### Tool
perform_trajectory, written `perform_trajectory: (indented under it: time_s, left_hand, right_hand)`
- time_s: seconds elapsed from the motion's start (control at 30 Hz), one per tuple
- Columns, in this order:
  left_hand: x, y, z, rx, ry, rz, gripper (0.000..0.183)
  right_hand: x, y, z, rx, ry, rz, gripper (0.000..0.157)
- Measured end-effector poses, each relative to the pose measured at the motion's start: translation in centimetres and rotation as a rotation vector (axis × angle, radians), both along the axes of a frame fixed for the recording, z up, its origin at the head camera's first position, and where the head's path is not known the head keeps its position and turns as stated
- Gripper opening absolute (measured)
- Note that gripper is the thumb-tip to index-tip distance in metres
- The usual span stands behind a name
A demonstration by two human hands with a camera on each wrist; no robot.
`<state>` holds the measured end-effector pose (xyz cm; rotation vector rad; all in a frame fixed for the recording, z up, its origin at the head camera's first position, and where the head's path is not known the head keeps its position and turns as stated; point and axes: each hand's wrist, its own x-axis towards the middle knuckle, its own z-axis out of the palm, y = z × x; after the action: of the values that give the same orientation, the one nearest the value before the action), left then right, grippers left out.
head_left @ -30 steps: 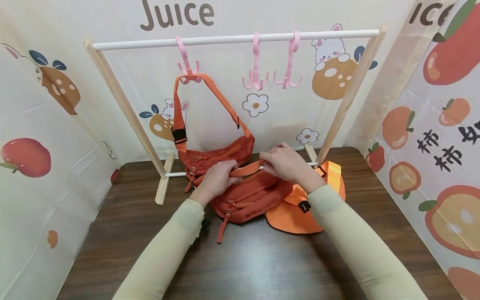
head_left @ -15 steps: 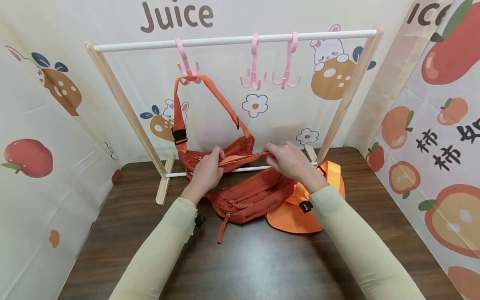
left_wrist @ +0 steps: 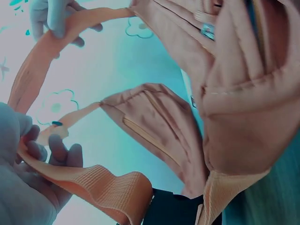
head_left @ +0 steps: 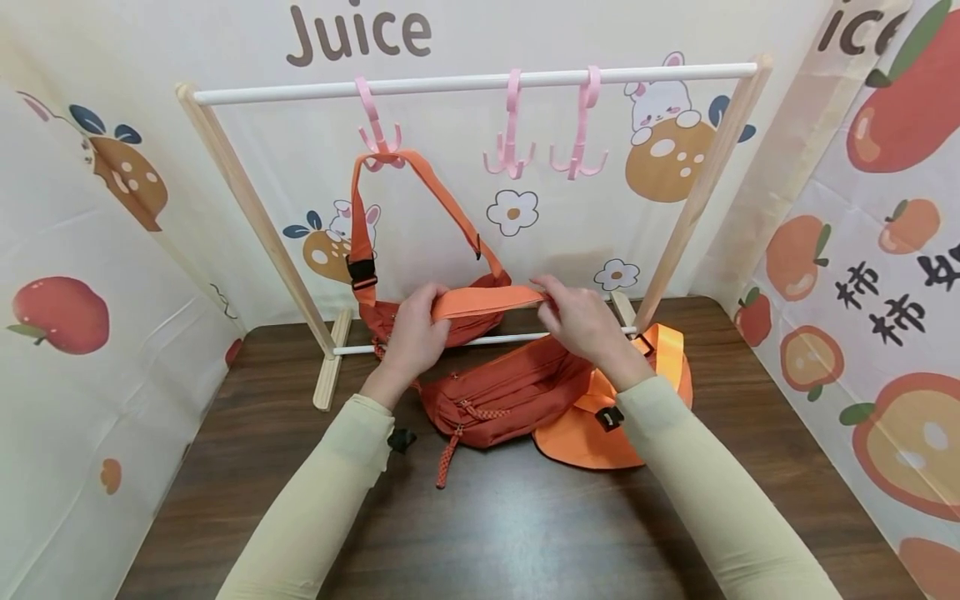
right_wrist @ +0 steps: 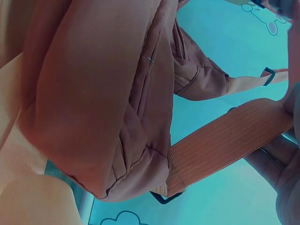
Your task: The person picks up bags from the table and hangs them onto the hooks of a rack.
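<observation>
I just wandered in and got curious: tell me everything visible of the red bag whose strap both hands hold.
The red bag looks like soft, creased fabric, with patterned cord zip pulls. Its body slants, apparently resting on the dark table, and overlaps an orange item in the head view. The left hand and right hand hold its orange strap raised between them, which carries a black buckle.
</observation>
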<state>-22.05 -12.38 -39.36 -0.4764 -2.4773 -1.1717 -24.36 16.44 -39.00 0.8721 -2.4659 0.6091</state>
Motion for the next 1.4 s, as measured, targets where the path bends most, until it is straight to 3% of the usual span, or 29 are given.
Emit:
perform_trajectory:
  time_s: [0.47, 0.63, 0.8, 1.13, 1.4]
  left_hand:
    - [1.0, 0.7, 2.2, 0.121, 0.084, -0.051, 0.021]
    - [1.2, 0.9, 3.4, 0.142, 0.105, -0.066, 0.013]
    - [1.3, 0.9, 4.5, 0.141, 0.100, -0.075, 0.017]
    - [1.5, 0.6, 6.5, 0.107, 0.147, -0.081, 0.021]
    - [1.9, 0.2, 8.0, 0.072, 0.187, -0.121, 0.027]
  right_hand:
    - [-0.2, -0.8, 0.7, -0.186, 0.060, 0.045, 0.039]
    - [-0.1, -1.3, 1.4, -0.254, 0.042, 0.085, 0.038]
    - [0.2, -1.8, 2.6, -0.305, 0.016, 0.108, 0.042]
    - [0.6, -1.9, 4.9, -0.282, -0.039, 0.207, 0.025]
    - [1.0, -1.5, 6.8, -0.230, -0.050, 0.259, 0.043]
